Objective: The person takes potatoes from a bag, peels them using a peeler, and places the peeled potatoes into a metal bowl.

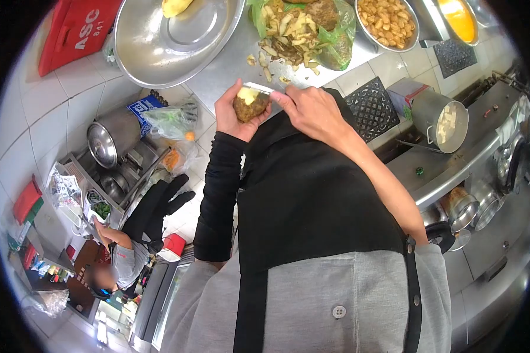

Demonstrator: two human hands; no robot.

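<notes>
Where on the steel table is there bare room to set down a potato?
There is a bare patch of steel table between the large bowl and the scattered peelings, just beyond the left hand. Farther right it is crowded: peelings, green plastic bag and smaller bowl sit close together.

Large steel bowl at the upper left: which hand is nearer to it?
Left. The left hand cradles the potato just off the near right side of the bowl; the right hand, on the peeling tool, is farther right.
</notes>
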